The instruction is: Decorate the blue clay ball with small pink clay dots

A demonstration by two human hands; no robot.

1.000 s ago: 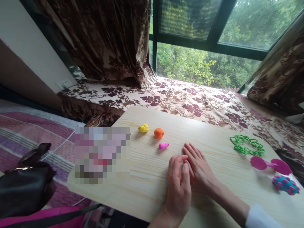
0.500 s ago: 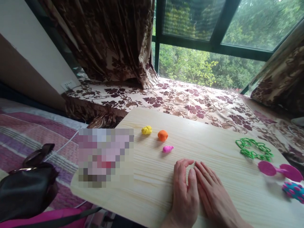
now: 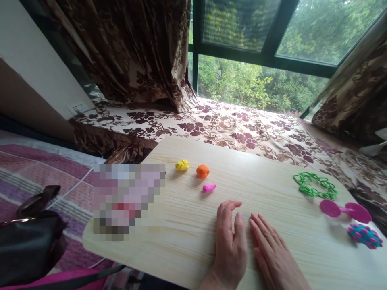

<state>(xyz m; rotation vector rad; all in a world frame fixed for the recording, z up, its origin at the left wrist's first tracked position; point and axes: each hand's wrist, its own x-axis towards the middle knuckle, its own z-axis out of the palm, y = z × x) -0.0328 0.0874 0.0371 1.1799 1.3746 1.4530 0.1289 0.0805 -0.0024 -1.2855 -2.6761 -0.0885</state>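
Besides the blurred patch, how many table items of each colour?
Yellow: 1, crumpled yellow clay-like lump
Orange: 1, rounded orange clay-like lump
Pink: 2, tapered pink lump, magenta two-disc piece
Green: 1, green ring chain
Mixed: 1, knobbly blue-pink cylinder
Total: 6

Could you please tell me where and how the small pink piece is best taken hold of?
I'd pinch the small pink piece across its thicker left end with the left hand, from above and the near side: it lies on its side, tapering to a narrow tip at right, and the orange piece sits just beyond it.
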